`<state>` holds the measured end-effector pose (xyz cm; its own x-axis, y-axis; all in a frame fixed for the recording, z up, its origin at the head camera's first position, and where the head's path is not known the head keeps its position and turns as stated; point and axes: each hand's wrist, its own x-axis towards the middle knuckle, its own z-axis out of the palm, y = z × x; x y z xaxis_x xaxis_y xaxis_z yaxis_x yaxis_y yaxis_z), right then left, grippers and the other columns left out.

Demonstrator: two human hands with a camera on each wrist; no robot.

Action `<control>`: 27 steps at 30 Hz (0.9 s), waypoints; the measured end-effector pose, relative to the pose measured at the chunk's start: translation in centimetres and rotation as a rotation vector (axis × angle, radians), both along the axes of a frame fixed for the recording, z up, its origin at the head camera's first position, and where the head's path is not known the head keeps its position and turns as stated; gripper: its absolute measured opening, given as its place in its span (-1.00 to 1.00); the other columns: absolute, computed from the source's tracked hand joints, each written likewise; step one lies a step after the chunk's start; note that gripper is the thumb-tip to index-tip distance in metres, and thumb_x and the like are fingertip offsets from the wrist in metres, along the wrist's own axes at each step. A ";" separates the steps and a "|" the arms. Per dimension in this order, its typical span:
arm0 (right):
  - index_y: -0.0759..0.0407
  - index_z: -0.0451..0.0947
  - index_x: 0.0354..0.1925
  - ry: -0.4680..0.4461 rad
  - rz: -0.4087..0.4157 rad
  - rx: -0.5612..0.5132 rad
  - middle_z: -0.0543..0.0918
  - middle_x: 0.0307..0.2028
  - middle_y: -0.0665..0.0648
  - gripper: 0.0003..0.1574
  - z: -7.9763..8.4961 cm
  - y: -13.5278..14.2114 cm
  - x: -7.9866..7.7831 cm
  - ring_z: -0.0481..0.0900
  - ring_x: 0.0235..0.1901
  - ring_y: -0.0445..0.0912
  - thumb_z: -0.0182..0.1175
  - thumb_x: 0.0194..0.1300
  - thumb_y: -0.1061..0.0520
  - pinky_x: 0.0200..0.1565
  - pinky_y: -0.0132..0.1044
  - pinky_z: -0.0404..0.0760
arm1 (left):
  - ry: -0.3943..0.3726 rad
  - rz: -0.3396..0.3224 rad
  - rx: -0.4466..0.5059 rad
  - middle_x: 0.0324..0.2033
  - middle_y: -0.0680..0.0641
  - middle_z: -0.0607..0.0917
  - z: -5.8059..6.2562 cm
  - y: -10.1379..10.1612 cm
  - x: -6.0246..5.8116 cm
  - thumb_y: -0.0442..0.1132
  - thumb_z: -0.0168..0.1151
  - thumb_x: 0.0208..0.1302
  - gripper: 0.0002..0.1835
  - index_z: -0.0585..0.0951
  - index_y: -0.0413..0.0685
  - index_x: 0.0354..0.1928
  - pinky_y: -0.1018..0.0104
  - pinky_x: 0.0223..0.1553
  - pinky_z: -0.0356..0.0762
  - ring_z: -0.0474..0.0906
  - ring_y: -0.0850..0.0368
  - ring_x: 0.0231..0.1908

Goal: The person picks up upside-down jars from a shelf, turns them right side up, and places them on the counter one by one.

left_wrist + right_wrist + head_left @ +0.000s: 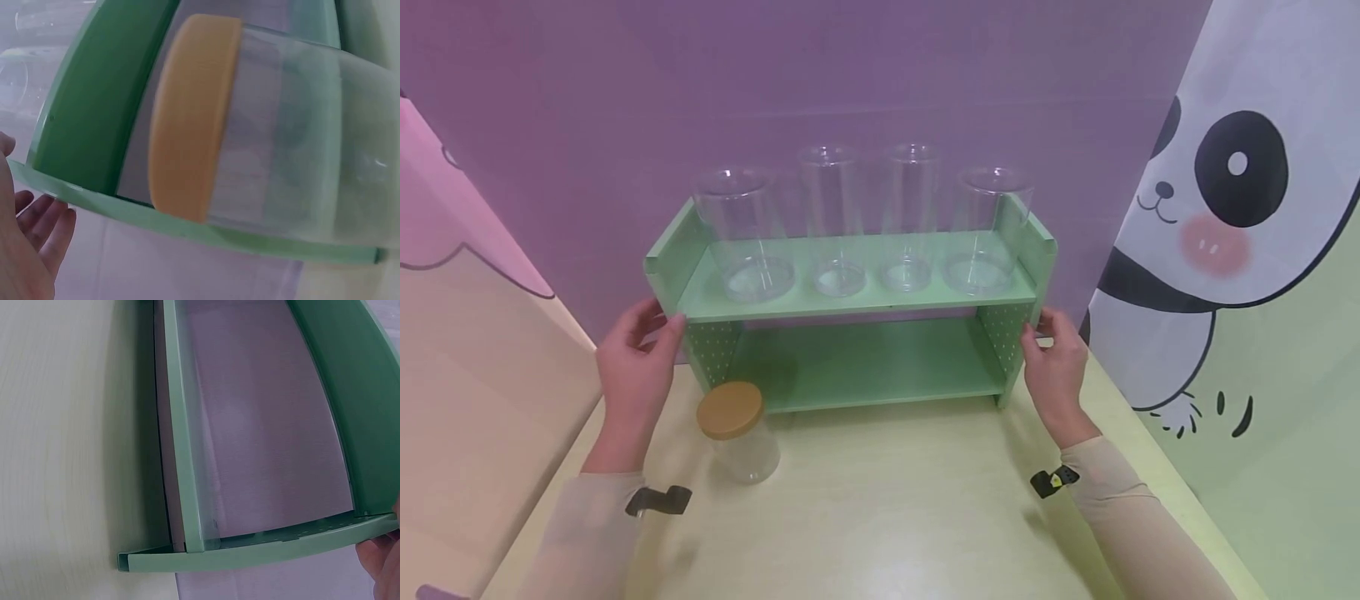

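Observation:
A green two-tier shelf stands at the back of the table, carrying several clear glass jars, including a wide left jar and a wide right jar, on its upper board. My left hand holds its left side panel, thumb at the front edge and fingers along the outer face. On the opposite side, my right hand grips the right side panel near the upper board; only its fingers show in the right wrist view. A glass jar with an orange-brown lid stands before the shelf's left end.
The pale wooden table spreads in front of the shelf. A purple wall rises behind, and a panda-painted wall borders the right side. Two slim glass jars stand between the wide ones.

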<state>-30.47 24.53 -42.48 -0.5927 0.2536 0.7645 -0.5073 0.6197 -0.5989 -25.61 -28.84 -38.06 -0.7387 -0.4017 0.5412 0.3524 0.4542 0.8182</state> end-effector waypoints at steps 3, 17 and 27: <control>0.41 0.68 0.07 0.004 -0.004 0.005 0.78 -0.10 0.32 -0.74 0.0 0.1 0.0 0.78 -0.16 0.19 0.31 0.44 0.47 -0.24 -0.74 0.52 | 0.028 0.014 0.036 0.05 0.08 0.79 0.5 0.2 -0.6 -0.12 0.44 0.52 -0.54 0.72 -0.07 0.37 0.59 0.01 0.66 0.70 0.36 0.02; 0.42 0.66 0.10 -0.017 -0.022 0.026 0.76 -0.07 0.34 -0.73 0.2 0.3 0.3 0.76 -0.12 0.20 0.31 0.46 0.43 -0.23 -0.72 0.49 | 0.077 0.036 0.160 0.02 -0.03 0.88 1.3 1.5 -1.1 -0.25 0.56 0.40 -0.58 0.79 -0.01 0.27 0.59 -0.06 0.72 0.78 0.35 -0.09; 0.46 0.50 0.24 -0.013 0.041 -0.003 0.64 0.08 0.39 -0.57 1.6 0.5 1.2 0.69 0.07 0.17 0.33 0.50 0.35 0.02 -0.32 0.71 | 0.055 0.025 0.224 -0.01 0.06 0.88 1.1 1.1 -1.0 -0.30 0.58 0.37 -0.60 0.81 0.02 0.23 0.64 -0.10 0.70 0.78 0.35 -0.14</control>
